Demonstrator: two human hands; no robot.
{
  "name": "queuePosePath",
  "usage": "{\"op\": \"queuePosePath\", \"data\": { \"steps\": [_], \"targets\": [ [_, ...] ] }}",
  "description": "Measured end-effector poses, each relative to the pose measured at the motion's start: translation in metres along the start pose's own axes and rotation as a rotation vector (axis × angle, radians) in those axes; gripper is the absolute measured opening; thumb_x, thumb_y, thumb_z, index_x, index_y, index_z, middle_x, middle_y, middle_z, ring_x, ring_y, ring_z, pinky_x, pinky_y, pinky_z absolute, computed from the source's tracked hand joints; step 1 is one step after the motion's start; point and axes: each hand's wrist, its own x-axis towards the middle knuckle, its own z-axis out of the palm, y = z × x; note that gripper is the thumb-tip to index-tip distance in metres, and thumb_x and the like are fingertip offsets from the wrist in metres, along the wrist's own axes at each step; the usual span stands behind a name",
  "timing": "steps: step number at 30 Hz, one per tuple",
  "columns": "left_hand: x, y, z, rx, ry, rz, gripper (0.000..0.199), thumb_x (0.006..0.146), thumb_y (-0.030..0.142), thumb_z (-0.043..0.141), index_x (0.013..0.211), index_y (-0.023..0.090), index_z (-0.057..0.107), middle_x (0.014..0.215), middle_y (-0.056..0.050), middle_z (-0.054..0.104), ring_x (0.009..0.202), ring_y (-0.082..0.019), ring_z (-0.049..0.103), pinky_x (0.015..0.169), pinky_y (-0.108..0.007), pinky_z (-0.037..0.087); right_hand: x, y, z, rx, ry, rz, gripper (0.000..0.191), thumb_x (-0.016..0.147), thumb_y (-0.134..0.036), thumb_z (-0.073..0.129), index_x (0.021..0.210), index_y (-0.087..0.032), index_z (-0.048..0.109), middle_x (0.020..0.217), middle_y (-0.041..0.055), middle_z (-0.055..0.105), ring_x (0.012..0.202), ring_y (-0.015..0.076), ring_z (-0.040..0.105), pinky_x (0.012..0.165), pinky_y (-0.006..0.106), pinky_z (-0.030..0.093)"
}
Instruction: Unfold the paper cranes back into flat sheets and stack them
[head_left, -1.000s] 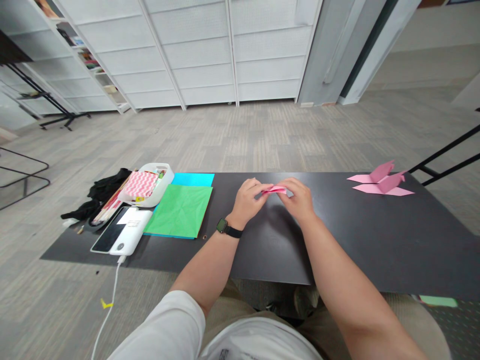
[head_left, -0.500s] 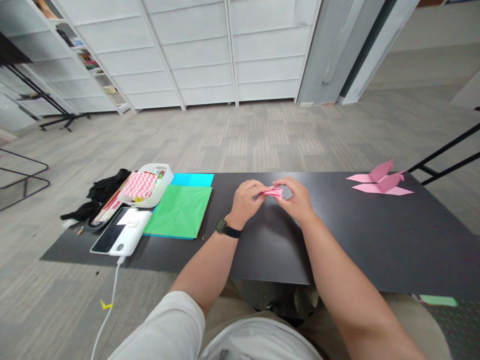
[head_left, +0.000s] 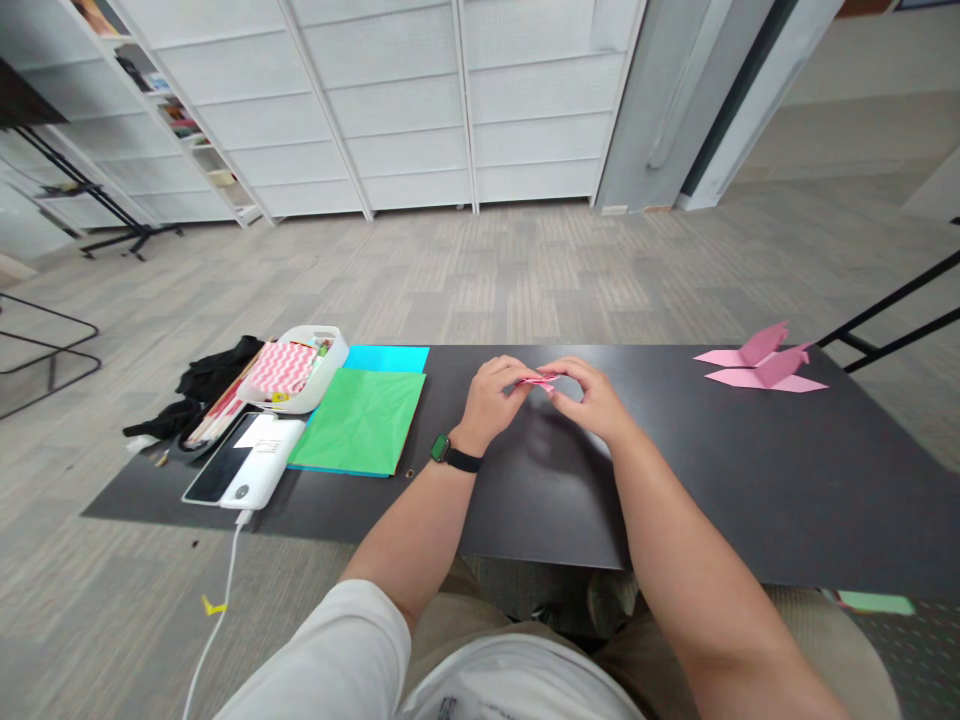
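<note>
Between my two hands, just above the dark table, is a small piece of folded pink paper (head_left: 543, 382), seen nearly edge-on. My left hand (head_left: 493, 402) pinches its left end between thumb and fingers; a black watch is on that wrist. On the other side, my right hand (head_left: 589, 400) is closed on the right end, index finger above and thumb below. The fingers cover part of the folds. Two finished-looking pink origami birds (head_left: 780, 368) stand at the right of the table.
Left of my hands lie green paper sheets (head_left: 360, 420) over blue paper (head_left: 390, 358). Beyond them are a white basket (head_left: 334, 355) with a pink zigzag item, a phone (head_left: 221, 470), a white power bank (head_left: 270, 465) with a cable, and black cloth (head_left: 214, 375).
The pink paper has tipped flatter and shows less of its face. My right fingers have shifted slightly on it; my left hand has barely moved.
</note>
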Motion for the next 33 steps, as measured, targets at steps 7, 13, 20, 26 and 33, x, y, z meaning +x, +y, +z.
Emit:
{"op": "queuePosePath", "data": {
  "steps": [7,13,20,26,33],
  "targets": [
    [0.001,-0.001,0.001,-0.122,-0.016,-0.066,0.011,0.100,0.031,0.074,0.098,0.023,0.080,0.099,-0.004,0.075,0.095,-0.017,0.070,0.090,-0.033,0.056,-0.002,0.004,0.000,0.108,-0.043,0.066,0.030,0.091,-0.024,0.069,0.119,-0.028,0.075,0.115,0.0055,0.075,0.111,0.0249,0.071,0.105,0.048,0.055],
    [0.001,-0.003,0.002,-0.157,-0.025,-0.117,0.020,0.099,0.040,0.074,0.095,0.021,0.078,0.097,-0.004,0.074,0.093,-0.017,0.069,0.089,-0.033,0.055,-0.003,0.007,0.001,0.211,-0.097,0.129,0.034,0.088,-0.022,0.067,0.121,-0.029,0.075,0.122,0.0051,0.077,0.116,0.0253,0.072,0.109,0.048,0.056],
    [0.002,-0.002,0.001,-0.162,-0.047,-0.156,0.019,0.100,0.035,0.071,0.089,0.021,0.077,0.095,-0.004,0.073,0.093,-0.017,0.068,0.089,-0.032,0.054,-0.002,0.009,0.002,0.307,-0.072,0.216,0.033,0.084,-0.021,0.065,0.113,-0.028,0.077,0.114,0.0038,0.079,0.106,0.0251,0.075,0.101,0.045,0.060],
    [0.003,-0.004,0.002,-0.197,-0.008,-0.252,0.019,0.098,0.035,0.071,0.089,0.019,0.073,0.093,-0.003,0.072,0.090,-0.017,0.065,0.089,-0.031,0.053,-0.001,0.012,0.006,0.370,0.040,0.290,0.027,0.090,-0.032,0.070,0.117,-0.029,0.076,0.107,0.0038,0.079,0.097,0.0230,0.075,0.093,0.042,0.062],
    [-0.001,-0.017,0.011,-0.380,-0.005,-0.370,0.028,0.093,0.044,0.077,0.096,0.016,0.072,0.092,-0.004,0.072,0.087,-0.017,0.065,0.086,-0.031,0.053,-0.003,0.025,0.014,0.297,0.178,0.289,0.022,0.087,-0.044,0.080,0.095,-0.025,0.074,0.085,0.0017,0.073,0.077,0.0190,0.068,0.075,0.035,0.060]
  ]
}}
